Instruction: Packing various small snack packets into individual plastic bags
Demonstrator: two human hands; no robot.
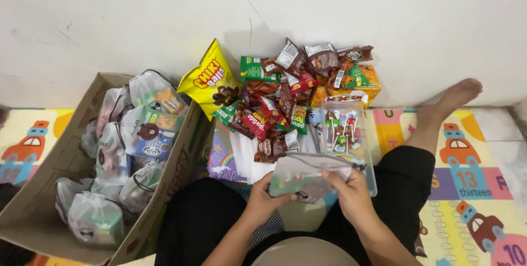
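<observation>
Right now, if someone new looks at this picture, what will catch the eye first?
Probably the bright yellow snack bag, leaning at the wall above a heap of small snack packets. Next, the cardboard box on the left, full of filled clear bags. In the middle, the left hand and right hand hold a clear plastic bag between them.

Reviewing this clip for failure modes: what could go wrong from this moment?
1. The left hand and right hand hold a thin drawstring bag by its edges, so snacks inside could slip out if it tips.
2. The snack pile is heaped loosely against the wall; the yellow snack bag leans and may slide.
3. The cardboard box looks crowded with filled bags.
</observation>
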